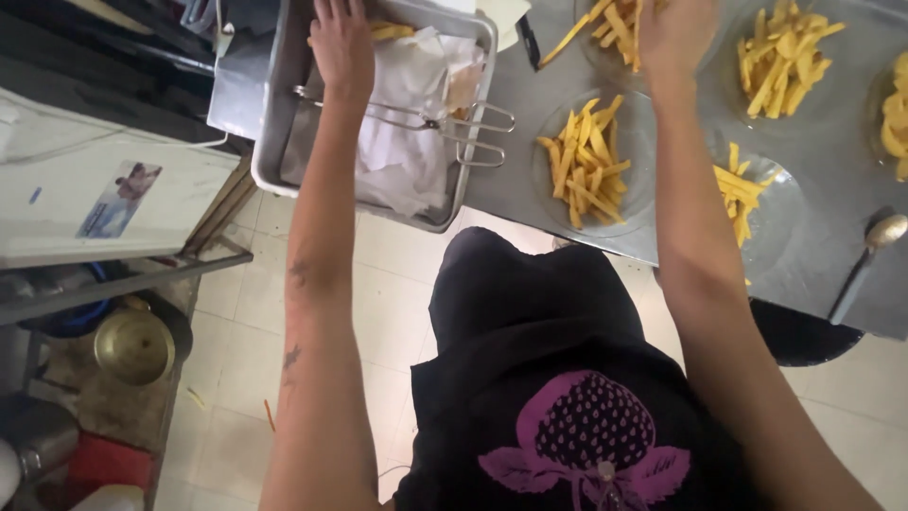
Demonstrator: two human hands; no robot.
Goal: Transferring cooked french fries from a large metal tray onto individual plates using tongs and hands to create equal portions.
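Over the metal tray (274,123) lined with white paper (402,132), the left hand (342,47) lies palm-down, touching the fries (390,30) at the far end; whether it grips any is hidden. Wire tongs (445,123) rest across the tray. The right hand (676,33) seems to hold fries above a glass plate (605,156) on the grey table (832,170).

Place: a working kitchen, likely of an eatery.
Counter: grey metal counter (832,161) carrying several glass plates (636,180) of yellow fries (584,161), portioned side by side.
Tray: deep steel tray (284,104) lined with greasy white paper (407,142), metal tongs (445,123) laid across it.
Utensils: a large spoon (870,251) on the counter.
Floor: pale tiles (378,312) with scraps.
Left side: brass pot (134,346) and metal vessels on a low shelf.
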